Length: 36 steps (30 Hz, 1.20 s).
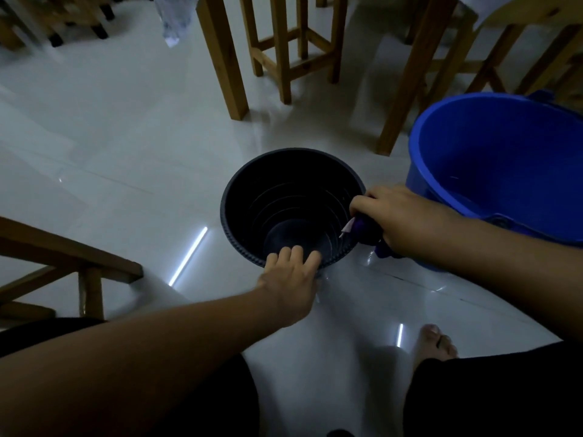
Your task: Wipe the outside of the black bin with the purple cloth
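Round black plastic bin, ribbed inside and empty, standing upright on the glossy white tiled floor. Left hand at the bin's near rim, fingers hooked over the edge and curled on it, steadying. Right hand at the bin's right side, closed around a bunched purple cloth, the wad pressed against the outer wall just below the rim, with a pale corner poking over the edge. Large blue plastic bucket just to the right of the bin, close behind the right wrist. Wooden stool legs well beyond the bin's far side; a bare foot nearer than the bin, toward the right.

Judged as mid-wipe, with only the right flank reached and most of the wall yet to cover. Risks from here: bin sliding or spinning on the slick tile under a hard stroke if the rim hold loosens; tipping toward the left if pushed high rather than low; elbow or wrist knocking the bucket on a backward sweep; loose cloth corner slipping inside instead of staying on the outside.
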Tool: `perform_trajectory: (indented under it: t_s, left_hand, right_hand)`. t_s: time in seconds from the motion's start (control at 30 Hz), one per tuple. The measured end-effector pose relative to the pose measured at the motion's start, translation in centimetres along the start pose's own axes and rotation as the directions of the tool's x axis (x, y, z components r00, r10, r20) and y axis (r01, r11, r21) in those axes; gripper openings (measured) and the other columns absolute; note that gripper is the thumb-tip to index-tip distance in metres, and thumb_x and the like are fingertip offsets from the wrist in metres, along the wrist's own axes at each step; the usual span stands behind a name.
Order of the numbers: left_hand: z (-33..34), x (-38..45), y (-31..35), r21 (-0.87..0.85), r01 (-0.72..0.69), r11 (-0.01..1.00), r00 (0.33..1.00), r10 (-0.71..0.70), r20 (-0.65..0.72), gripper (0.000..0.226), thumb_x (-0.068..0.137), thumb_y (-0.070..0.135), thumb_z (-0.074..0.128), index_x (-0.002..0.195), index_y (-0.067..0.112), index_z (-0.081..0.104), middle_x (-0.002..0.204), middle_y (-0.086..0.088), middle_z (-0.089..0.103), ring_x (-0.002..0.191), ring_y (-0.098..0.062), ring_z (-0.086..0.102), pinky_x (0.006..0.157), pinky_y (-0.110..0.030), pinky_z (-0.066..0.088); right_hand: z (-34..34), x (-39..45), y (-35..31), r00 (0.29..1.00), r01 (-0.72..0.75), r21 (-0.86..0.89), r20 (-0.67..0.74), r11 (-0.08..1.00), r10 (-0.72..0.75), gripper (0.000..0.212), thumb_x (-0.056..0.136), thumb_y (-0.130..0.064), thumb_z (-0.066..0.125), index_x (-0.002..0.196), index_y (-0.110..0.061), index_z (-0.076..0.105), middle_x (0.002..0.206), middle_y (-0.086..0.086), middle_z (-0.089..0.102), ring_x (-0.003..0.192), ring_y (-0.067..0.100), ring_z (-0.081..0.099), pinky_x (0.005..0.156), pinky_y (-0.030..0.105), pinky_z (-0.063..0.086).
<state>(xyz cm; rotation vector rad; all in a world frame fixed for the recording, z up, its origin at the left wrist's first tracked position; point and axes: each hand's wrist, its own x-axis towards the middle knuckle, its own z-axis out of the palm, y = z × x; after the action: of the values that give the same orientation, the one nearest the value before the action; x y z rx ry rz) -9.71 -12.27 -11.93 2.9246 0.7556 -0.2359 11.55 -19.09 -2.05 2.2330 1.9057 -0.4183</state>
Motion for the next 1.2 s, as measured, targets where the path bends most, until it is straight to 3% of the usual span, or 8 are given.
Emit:
perform_trajectory:
  t_s: [0.2,0.4,0.5,0.63,0.77,0.87,1.0,1.2]
  left_hand:
    - [-1.8,2.5,-1.3,-0.013,-0.023,1.000,0.991,0.021,-0.135,0.028,0.098,0.033,0.036,0.122,0.019,0.038,0.111,-0.008,0.050,0.097,-0.029,0.045,0.082,-0.042,0.034]
    - [-3.8,5.0,-3.0,-0.083,0.018,0.996,0.978,-0.035,-0.207,0.020,0.090,0.015,0.047,0.109,0.020,0.041,0.104,-0.004,0.052,0.092,-0.025,0.045,0.076,-0.037,0.031]
    - [-5.9,6.0,-3.5,-0.127,-0.010,0.992,0.961,-0.025,-0.275,0.006,0.096,0.021,0.044,0.101,0.019,0.043,0.102,-0.004,0.056,0.095,-0.028,0.049,0.075,-0.039,0.031]
    - [-8.2,7.1,-4.7,-0.233,-0.051,0.971,0.942,-0.031,-0.334,0.010,0.098,0.025,0.043,0.100,0.017,0.047,0.099,-0.005,0.059,0.093,-0.030,0.052,0.072,-0.039,0.032]
    - [-7.6,7.6,-6.0,-0.417,-0.013,0.909,0.968,-0.093,-0.233,0.011,0.096,0.025,0.046,0.098,0.016,0.052,0.093,-0.006,0.061,0.088,-0.031,0.055,0.074,-0.041,0.044]
    - [-6.5,7.6,-6.3,-0.477,0.012,0.879,0.971,-0.125,-0.205,0.017,0.096,0.028,0.047,0.102,0.015,0.057,0.095,-0.010,0.063,0.090,-0.031,0.057,0.075,-0.037,0.043]
    - [-5.6,7.3,-6.3,-0.384,0.147,0.912,0.944,-0.245,-0.220,0.028,0.097,0.045,0.040,0.117,0.030,0.052,0.104,-0.006,0.062,0.099,-0.030,0.056,0.082,-0.047,0.045]
    - [-3.6,7.5,-7.9,-0.403,0.226,0.887,0.965,-0.260,-0.032,0.041,0.096,0.035,0.042,0.136,0.025,0.037,0.123,-0.017,0.052,0.114,-0.040,0.048,0.094,-0.054,0.041]
  right_hand:
    - [-0.7,-0.1,0.1,0.997,-0.021,0.058,-0.072,0.998,0.025,0.065,0.078,-0.013,0.080,0.126,-0.035,0.042,0.127,-0.002,0.045,0.103,0.017,0.044,0.083,0.036,0.050]
    - [-1.6,-0.6,-0.2,0.992,-0.018,0.148,-0.119,0.989,0.036,0.068,0.083,-0.007,0.073,0.134,-0.035,0.039,0.132,0.000,0.041,0.111,0.020,0.045,0.087,0.034,0.048]
    - [-2.3,-0.8,-0.7,0.990,-0.016,0.197,-0.132,0.980,0.042,0.071,0.084,-0.005,0.070,0.138,-0.036,0.035,0.133,0.000,0.041,0.113,0.022,0.046,0.085,0.032,0.046]
    - [-3.2,-0.8,-1.6,0.987,-0.012,0.281,-0.150,0.960,0.056,0.078,0.081,-0.001,0.071,0.143,-0.031,0.032,0.134,0.001,0.041,0.114,0.022,0.049,0.091,0.037,0.050]
    - [-2.9,-0.5,-2.2,0.980,0.005,0.307,-0.189,0.952,0.056,0.078,0.081,-0.006,0.075,0.142,-0.027,0.032,0.133,0.002,0.041,0.114,0.019,0.047,0.093,0.034,0.049]
    - [-1.9,0.3,-2.9,0.970,0.022,0.317,-0.235,0.948,0.056,0.077,0.082,-0.009,0.075,0.143,-0.025,0.032,0.133,0.000,0.042,0.117,0.017,0.044,0.095,0.030,0.044]
    - [0.6,1.2,-4.2,0.940,0.075,0.301,-0.339,0.951,0.032,0.073,0.082,-0.009,0.075,0.142,-0.022,0.036,0.138,0.001,0.041,0.124,0.019,0.042,0.099,0.039,0.047]
    - [8.1,1.8,-6.7,0.940,0.072,0.226,-0.341,0.971,0.009,0.082,0.065,0.007,0.079,0.139,-0.009,0.050,0.151,0.014,0.039,0.133,0.034,0.036,0.095,0.052,0.054]
